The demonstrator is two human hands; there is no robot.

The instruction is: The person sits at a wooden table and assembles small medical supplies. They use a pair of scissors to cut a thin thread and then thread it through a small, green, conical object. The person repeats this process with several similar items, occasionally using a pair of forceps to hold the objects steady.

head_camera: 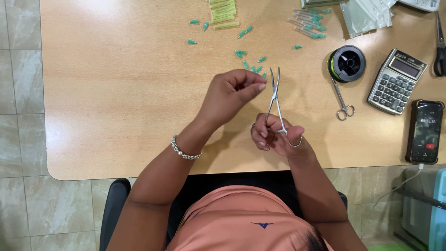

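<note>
My right hand [278, 136] grips the ring handles of slim metal forceps [275, 95], whose jaws stand slightly apart and point away from me. My left hand [232, 95] hovers just left of the jaws with fingertips pinched together; whatever it pinches is too small to make out. Just beyond the jaw tips, several small green plastic caps [253, 65] lie scattered on the wooden table [116, 93].
A black spool [347, 63], a second pair of forceps [342, 101], a calculator [397, 81] and a phone [425, 131] lie to the right. Yellow tubes [223, 13] and capped clear tubes [309, 23] sit at the far edge, with scissors [439, 46] at far right.
</note>
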